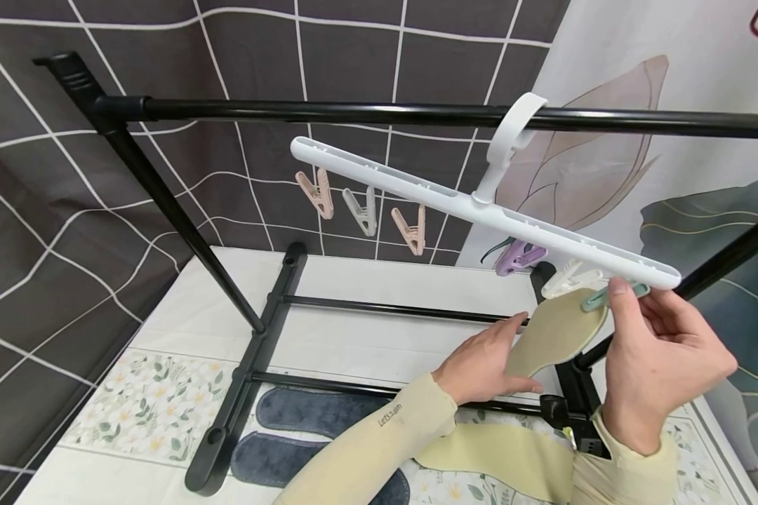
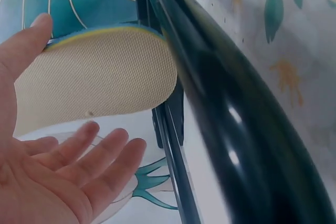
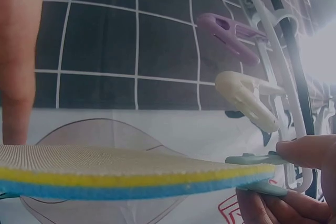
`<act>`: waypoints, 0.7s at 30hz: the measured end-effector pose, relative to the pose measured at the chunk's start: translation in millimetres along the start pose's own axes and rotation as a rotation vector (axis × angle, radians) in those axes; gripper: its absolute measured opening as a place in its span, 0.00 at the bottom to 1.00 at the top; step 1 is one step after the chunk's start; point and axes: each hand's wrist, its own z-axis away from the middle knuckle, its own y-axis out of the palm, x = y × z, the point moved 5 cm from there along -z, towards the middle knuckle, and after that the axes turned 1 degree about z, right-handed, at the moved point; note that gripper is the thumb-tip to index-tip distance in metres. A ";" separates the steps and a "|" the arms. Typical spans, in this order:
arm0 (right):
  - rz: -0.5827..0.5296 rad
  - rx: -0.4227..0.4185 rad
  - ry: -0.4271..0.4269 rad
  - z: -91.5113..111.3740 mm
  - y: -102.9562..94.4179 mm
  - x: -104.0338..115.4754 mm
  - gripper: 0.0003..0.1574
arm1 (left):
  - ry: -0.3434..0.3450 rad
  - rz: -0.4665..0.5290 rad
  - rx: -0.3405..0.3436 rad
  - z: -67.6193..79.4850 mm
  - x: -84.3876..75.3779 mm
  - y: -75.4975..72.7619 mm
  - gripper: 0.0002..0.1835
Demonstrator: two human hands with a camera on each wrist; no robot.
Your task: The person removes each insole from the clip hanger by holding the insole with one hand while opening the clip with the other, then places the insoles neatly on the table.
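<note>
A white clip hanger (image 1: pixel 417 191) hangs tilted from the black rail, its right end low. My right hand (image 1: pixel 663 351) pinches a green clothespin (image 1: pixel 595 301) at that end, thumb on one side and fingers on the other. Between the clothespin's two halves sits the end of a beige insole (image 1: pixel 556 330); its edge shows yellow and blue layers in the right wrist view. My left hand (image 1: pixel 483 361) is beside the insole's lower part with fingers spread. In the left wrist view, the left thumb lies at the insole's edge and the other fingers are below it.
Purple (image 1: pixel 521 257), white (image 1: pixel 571 279), grey and pink clothespins hang along the hanger. The black rack's rail (image 1: pixel 328 112) runs across, with lower bars (image 1: pixel 385 306) near the floor. A second beige insole (image 1: pixel 499 456) and dark grey insoles (image 1: pixel 322 410) lie below.
</note>
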 end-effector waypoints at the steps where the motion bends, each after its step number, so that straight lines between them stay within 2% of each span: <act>1: -0.001 -0.001 -0.002 -0.1 0.0 0.2 0.12 | 0.009 0.003 -0.007 -0.1 -0.5 -0.2 0.54; 6: 0.005 -0.018 0.063 -0.9 0.6 -0.6 0.13 | 0.023 0.019 -0.016 1.5 -2.0 -1.0 0.49; 10: 0.014 -0.028 0.118 -2.0 0.4 -0.4 0.14 | 0.009 0.017 -0.004 3.0 -2.0 -1.0 0.48; 15: 0.009 -0.028 0.177 -2.6 -0.7 6.0 0.14 | 0.024 0.013 -0.006 4.8 -2.3 -1.1 0.47; 21: 0.012 -0.016 0.176 -2.6 -2.3 8.6 0.15 | 0.035 -0.010 -0.015 6.4 -2.7 -1.5 0.47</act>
